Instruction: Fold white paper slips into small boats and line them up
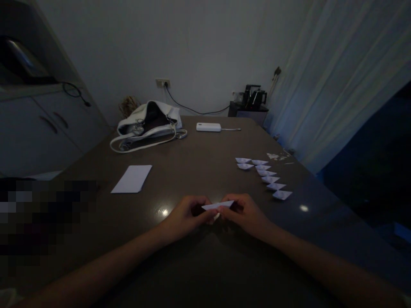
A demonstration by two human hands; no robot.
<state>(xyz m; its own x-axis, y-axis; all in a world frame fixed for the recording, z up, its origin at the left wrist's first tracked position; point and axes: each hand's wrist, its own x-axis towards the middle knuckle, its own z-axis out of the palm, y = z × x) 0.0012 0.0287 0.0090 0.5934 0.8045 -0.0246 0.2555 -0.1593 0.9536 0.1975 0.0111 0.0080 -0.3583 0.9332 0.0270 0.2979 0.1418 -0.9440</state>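
A small folded paper boat is held just above the table between both hands. My left hand pinches its left side, thumb in front and fingers behind. On its right side, my right hand grips it the same way, with the two thumbs nearly meeting at its lower middle. The fingertips behind the paper are partly hidden. Several finished paper boats stand in a slanting row to the right of my right hand. A stack of white paper lies to the left, beyond my left hand.
At the back left of the brown table sits a white handbag. A white power bank with a short cable lies at the back. White paper scraps are near the right edge. A black kettle stands past the far end.
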